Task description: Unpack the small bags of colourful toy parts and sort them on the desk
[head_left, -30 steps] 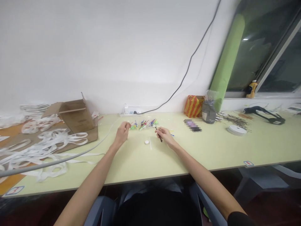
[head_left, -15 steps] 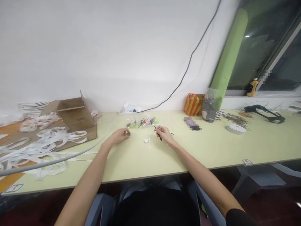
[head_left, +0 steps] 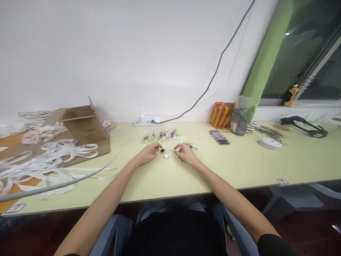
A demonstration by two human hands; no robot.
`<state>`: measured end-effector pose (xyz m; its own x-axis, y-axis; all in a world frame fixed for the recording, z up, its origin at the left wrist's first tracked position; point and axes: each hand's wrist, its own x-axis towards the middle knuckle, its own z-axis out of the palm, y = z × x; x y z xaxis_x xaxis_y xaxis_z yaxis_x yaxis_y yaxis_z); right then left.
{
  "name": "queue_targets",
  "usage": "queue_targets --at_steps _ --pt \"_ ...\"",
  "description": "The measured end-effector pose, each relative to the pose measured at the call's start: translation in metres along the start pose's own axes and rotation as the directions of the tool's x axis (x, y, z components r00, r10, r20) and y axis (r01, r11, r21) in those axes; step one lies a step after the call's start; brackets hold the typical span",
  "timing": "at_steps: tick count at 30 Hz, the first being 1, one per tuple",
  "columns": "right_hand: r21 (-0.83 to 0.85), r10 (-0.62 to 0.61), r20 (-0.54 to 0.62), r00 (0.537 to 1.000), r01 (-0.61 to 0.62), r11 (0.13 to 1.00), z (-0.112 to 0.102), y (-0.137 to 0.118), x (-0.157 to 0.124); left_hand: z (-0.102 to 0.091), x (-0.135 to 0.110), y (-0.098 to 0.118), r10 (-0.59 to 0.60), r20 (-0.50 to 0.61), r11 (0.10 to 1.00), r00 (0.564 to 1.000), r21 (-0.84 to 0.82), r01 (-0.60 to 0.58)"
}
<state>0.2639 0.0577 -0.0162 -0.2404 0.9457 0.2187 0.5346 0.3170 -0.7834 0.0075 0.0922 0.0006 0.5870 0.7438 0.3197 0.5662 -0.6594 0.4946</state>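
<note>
Closer together now, the left hand (head_left: 147, 154) has come in with its fingertips just beside a small black disc (head_left: 162, 150), though whether they grip it cannot be told. The right hand (head_left: 187, 154) pinches a thin dark stick (head_left: 179, 155). Between them, a white disc (head_left: 166, 155) and a white strip (head_left: 170, 157) lie on the pale green table (head_left: 213, 170), with colourful plastic pieces (head_left: 160, 136) just beyond.

A cardboard box (head_left: 80, 124) stands at the left end of the desk (head_left: 202, 177), among loose strips (head_left: 53, 154). Small plastic sticks (head_left: 161, 136) lie mid-desk, in front of a power strip (head_left: 147, 121) by the wall. A tape roll (head_left: 270, 143) lies far right.
</note>
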Motion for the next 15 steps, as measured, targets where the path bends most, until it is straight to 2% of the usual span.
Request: queue_targets --at_steps 4,6,10,15 --pt "-0.153 -0.024 -0.053 0.998 0.015 0.988 -0.011 -0.006 0.000 -0.004 -0.004 0.004 -0.004 -0.030 1.000 1.000 -0.015 0.004" --pt "-0.183 -0.057 -0.009 0.998 0.055 0.982 -0.019 -0.007 0.000 -0.001 -0.003 0.007 0.005 -0.027 1.000 1.000 -0.007 -0.006" --pt "-0.105 -0.110 0.137 0.984 0.125 0.987 -0.025 -0.004 0.000 0.006 0.003 0.007 -0.011 -0.030 1.000 0.999 0.000 0.011" --pt "-0.106 -0.083 0.138 0.987 0.098 0.990 -0.015 -0.002 -0.001 0.013 0.006 0.002 0.003 -0.036 0.999 0.999 -0.045 -0.004"
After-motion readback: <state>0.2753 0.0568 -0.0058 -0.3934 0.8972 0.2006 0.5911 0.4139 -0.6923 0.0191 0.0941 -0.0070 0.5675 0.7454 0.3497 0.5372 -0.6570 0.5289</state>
